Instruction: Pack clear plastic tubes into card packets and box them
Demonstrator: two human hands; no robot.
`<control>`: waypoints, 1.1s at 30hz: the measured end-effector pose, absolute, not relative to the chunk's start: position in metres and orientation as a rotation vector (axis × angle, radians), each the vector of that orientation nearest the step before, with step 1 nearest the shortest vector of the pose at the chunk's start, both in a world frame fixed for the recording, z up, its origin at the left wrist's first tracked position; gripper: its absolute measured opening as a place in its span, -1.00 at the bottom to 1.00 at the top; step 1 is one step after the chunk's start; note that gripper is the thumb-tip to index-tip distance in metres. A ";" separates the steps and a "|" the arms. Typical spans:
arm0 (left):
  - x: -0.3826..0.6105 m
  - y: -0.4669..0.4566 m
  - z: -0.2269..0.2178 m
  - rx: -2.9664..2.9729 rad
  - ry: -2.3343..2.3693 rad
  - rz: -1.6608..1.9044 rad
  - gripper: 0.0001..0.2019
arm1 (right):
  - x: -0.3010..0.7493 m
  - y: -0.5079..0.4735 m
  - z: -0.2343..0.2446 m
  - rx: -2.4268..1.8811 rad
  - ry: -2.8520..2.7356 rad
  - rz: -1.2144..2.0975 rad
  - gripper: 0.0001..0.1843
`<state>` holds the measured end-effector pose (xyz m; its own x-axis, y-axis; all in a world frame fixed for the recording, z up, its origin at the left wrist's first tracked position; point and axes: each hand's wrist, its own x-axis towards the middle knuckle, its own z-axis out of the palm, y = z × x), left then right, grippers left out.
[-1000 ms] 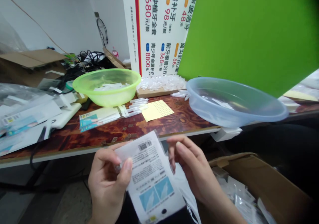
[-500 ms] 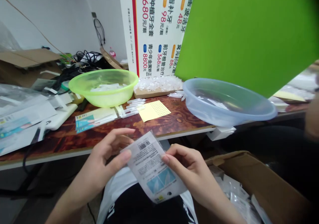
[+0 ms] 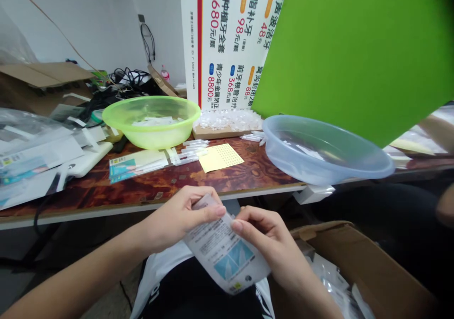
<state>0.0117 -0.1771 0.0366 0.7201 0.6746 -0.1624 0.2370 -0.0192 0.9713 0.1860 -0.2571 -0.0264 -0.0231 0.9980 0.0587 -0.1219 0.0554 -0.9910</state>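
A clear plastic packet [image 3: 227, 257] with a printed card inside, showing small text and blue pictures, is held over my lap. My left hand [image 3: 193, 215] pinches its upper end, thumb across the front, covering the top corner. My right hand [image 3: 264, 236] grips the right edge between thumb and curled fingers. Beyond them on the table lie a yellow sheet of small round stickers [image 3: 222, 157], several slim white tubes [image 3: 193, 151] and a flat blue-and-white packet [image 3: 136, 165].
A green basin [image 3: 152, 137] and a blue basin [image 3: 326, 163] hold white pieces. Behind them stand a cardboard tray of clear bits [image 3: 227, 120] and a green board [image 3: 347, 49]. An open carton [image 3: 369, 257] of packets sits low right. Another person's arm [image 3: 440, 130] shows far right.
My left hand has moved right and closed over the packet's top end, covering the barcode. My right hand keeps its hold on the edge. The view has shifted slightly.
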 end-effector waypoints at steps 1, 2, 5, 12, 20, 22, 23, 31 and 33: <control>0.011 -0.178 0.035 1.576 0.765 0.419 -0.71 | 0.185 -0.256 -0.028 -1.055 -1.157 1.250 -0.56; 0.011 -0.178 0.035 1.561 0.772 0.428 -0.71 | 0.184 -0.256 -0.029 -1.051 -1.150 1.258 -0.57; 0.010 -0.181 0.034 1.542 0.780 0.443 -0.76 | 0.183 -0.256 -0.029 -1.044 -1.153 1.271 -0.57; 0.006 -0.183 0.029 1.493 0.801 0.432 -0.81 | 0.186 -0.253 -0.026 -1.074 -1.233 1.243 -0.58; 0.007 -0.174 0.029 1.663 0.893 0.405 -0.74 | 0.185 -0.249 -0.031 -1.125 -1.349 1.111 -0.57; 0.009 -0.173 0.029 1.686 0.907 0.426 -0.75 | 0.184 -0.248 -0.032 -1.131 -1.371 1.086 -0.57; 0.010 -0.173 0.028 1.687 0.907 0.434 -0.76 | 0.185 -0.247 -0.032 -1.124 -1.372 1.084 -0.58; 0.017 -0.174 0.017 1.656 0.865 0.556 -0.62 | 0.191 -0.243 -0.035 -1.093 -1.347 1.073 -0.61; 0.018 -0.173 0.018 1.755 0.862 0.536 -0.68 | 0.192 -0.244 -0.034 -1.085 -1.358 1.056 -0.60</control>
